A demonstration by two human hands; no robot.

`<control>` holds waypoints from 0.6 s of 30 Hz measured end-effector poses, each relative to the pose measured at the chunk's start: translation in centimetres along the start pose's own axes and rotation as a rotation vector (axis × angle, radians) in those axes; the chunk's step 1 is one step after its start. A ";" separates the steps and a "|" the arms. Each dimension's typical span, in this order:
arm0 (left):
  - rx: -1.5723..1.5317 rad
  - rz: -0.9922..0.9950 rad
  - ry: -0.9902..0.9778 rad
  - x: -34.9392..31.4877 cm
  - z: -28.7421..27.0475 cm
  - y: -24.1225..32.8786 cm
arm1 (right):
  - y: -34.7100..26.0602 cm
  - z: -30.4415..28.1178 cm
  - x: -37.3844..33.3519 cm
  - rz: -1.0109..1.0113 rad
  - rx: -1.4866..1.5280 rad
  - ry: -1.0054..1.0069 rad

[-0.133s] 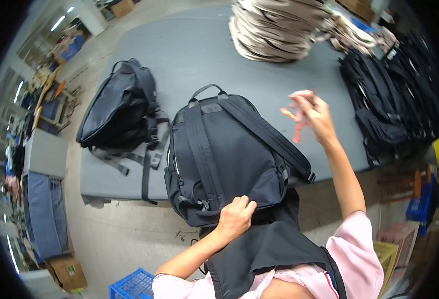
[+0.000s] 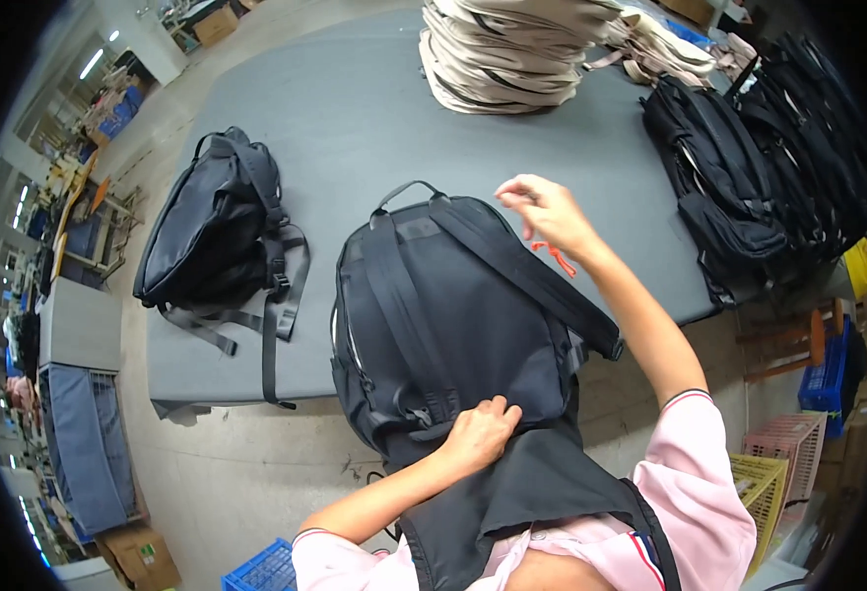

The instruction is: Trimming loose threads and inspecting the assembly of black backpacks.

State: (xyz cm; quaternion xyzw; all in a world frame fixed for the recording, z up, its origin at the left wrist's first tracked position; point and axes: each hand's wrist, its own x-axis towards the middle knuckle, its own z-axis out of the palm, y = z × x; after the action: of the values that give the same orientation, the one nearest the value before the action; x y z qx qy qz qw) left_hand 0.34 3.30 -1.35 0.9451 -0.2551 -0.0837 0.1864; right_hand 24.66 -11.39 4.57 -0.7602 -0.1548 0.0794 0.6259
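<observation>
A black backpack (image 2: 483, 295) lies tilted over the table's near edge, its shoulder straps facing up and its top handle pointing away from me. My left hand (image 2: 483, 433) is closed on the backpack's bottom edge, with the fingertips folded over the fabric. Above the bag's upper right side, my right hand (image 2: 547, 215) hovers with loosely bent fingers. From its underside hangs a small orange-red, narrow piece (image 2: 555, 258), too small to name. This hand appears apart from the bag.
Another black backpack (image 2: 212, 222) rests at left on the grey table (image 2: 355, 128), straps trailing. A beige fabric stack (image 2: 502, 59) stands at the back. Several black backpacks (image 2: 739, 187) line the right side. Below are a blue crate (image 2: 261, 568) and a yellow crate (image 2: 757, 488).
My right hand has moved left, closer to the backpack's top, carrying the orange-red piece. My left hand keeps its hold on the bottom edge. The whole view has shifted slightly.
</observation>
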 end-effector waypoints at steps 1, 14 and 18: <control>-0.132 -0.014 -0.064 1.7 2.5 3.1 | 0.6 -1.6 -0.3 0.060 -0.144 -0.072; -0.089 -0.229 0.731 18.9 -9.8 -15.3 | 6.6 -0.6 -5.5 0.092 -0.401 -0.030; -0.716 -0.272 0.141 22.8 -8.5 -18.7 | 8.7 -1.3 -4.7 -0.024 -0.202 0.052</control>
State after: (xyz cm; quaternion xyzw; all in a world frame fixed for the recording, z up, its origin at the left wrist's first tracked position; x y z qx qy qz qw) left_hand 30.45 9.24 -2.35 0.8490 -0.0686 -0.1263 0.5085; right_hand 21.85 -15.57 -3.99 -0.8193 -0.1545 0.0361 0.5510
